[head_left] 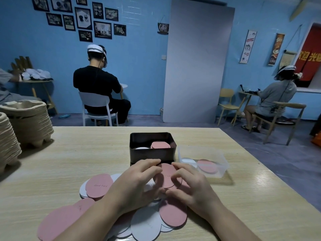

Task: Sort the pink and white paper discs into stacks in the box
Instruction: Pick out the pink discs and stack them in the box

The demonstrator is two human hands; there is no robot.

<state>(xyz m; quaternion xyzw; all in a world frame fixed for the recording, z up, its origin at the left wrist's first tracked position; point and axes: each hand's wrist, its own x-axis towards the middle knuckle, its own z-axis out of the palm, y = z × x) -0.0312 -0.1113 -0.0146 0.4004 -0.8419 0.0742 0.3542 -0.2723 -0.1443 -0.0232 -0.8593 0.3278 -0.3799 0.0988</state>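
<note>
A black metal box (152, 154) stands mid-table; inside it a pink stack (160, 144) sits to the right of a white stack (142, 148). Loose pink discs (99, 186) and white discs (145, 225) lie scattered on the table (69, 153) in front of it. Just before the box, my left hand (139, 181) and my right hand (189, 183) both hold one pink disc (167, 176) by its edges, fingertips curled around it.
A clear plastic tub (203, 161) right of the box holds a white and a pink disc. Stacked pulp trays (27, 119) stand at the table's far left. Two people sit at small tables behind, backs turned.
</note>
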